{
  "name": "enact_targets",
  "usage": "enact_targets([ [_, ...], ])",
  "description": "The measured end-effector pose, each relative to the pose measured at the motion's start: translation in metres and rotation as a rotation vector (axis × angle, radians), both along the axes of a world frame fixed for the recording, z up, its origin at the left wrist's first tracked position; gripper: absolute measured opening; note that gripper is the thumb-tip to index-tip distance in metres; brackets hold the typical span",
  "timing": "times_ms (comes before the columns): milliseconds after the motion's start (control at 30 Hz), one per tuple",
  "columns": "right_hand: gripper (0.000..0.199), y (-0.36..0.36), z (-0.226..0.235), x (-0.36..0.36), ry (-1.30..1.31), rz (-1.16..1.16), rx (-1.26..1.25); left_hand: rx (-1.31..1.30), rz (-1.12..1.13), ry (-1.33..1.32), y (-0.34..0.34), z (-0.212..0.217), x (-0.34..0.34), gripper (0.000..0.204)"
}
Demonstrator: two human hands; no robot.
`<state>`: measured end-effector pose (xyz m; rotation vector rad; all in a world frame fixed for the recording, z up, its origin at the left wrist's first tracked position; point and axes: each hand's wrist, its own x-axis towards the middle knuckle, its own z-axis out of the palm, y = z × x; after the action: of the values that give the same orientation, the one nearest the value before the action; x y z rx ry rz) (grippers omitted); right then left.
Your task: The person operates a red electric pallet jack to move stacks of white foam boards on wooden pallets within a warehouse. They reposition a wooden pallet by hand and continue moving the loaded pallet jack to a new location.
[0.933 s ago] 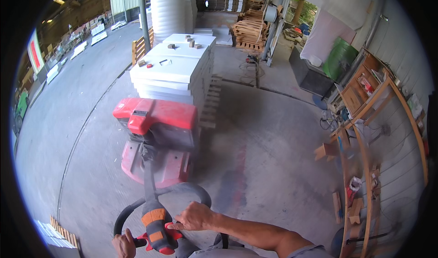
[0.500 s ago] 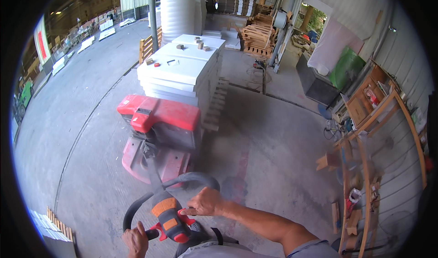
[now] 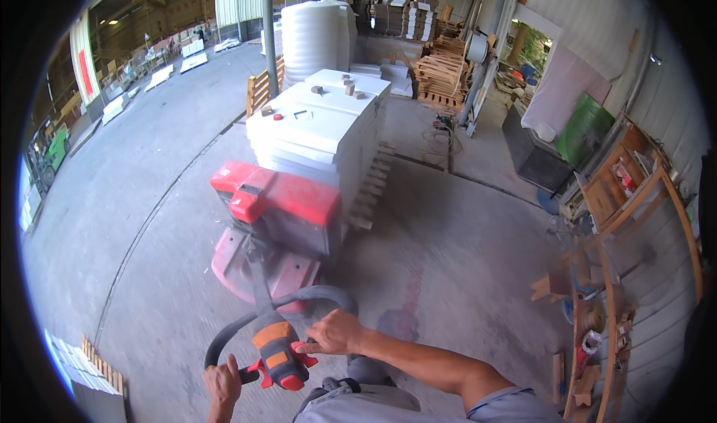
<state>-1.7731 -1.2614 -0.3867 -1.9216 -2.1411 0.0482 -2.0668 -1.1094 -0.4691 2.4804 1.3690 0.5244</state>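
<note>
Before me stands a red electric pallet truck [image 3: 276, 193], its tiller handle [image 3: 274, 338] reaching back toward my body. My left hand [image 3: 222, 385] is wrapped round the left end of the looped black grip. On the other side, my right hand [image 3: 336, 332] closes over the right grip, beside the red thumb control. Ahead of the truck's body, a tall stack of white sheets [image 3: 299, 128] rests on a wooden pallet [image 3: 371, 191]. Several small blocks and a small red item lie on top of the stack.
A wooden rack [image 3: 606, 303] with tools and scraps lines the right wall. Beyond the stack are large white foam rolls [image 3: 312, 45], stacked wooden pallets [image 3: 442, 72] and a metal post [image 3: 269, 34]. Another sheet stack [image 3: 82, 367] sits at the near left. A green forklift [image 3: 54, 154] is far left.
The truck, load and surroundings have shifted slightly right and down in the view. Both hands have kept their hold on the handle.
</note>
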Motion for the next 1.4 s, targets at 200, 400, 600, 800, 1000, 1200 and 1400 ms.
enact_targets([
  [200,0.072,0.027,-0.014,0.011,-0.032,0.026,-0.013,0.025,0.013,-0.043,0.030,-0.013,0.009,0.054],
  [400,0.072,0.050,-0.024,0.017,-0.003,0.029,0.004,0.053,-0.028,-0.004,0.053,-0.020,0.015,0.055],
  [600,0.070,0.071,-0.021,0.008,-0.013,-0.004,0.004,0.039,-0.047,-0.023,0.088,-0.022,0.012,0.054],
  [800,0.068,0.075,-0.025,0.002,-0.008,-0.059,-0.080,0.079,-0.114,-0.043,0.090,-0.028,0.008,0.052],
  [1000,0.069,0.082,-0.035,0.007,-0.002,-0.031,-0.018,0.077,-0.113,-0.034,0.097,-0.028,0.014,0.054],
  [1200,0.071,0.098,-0.039,0.015,-0.004,-0.065,-0.043,0.129,-0.141,-0.067,0.118,-0.037,0.025,0.052],
  [1400,0.071,0.129,-0.044,0.013,-0.014,-0.064,-0.045,0.015,-0.140,-0.017,0.155,-0.031,0.028,0.056],
])
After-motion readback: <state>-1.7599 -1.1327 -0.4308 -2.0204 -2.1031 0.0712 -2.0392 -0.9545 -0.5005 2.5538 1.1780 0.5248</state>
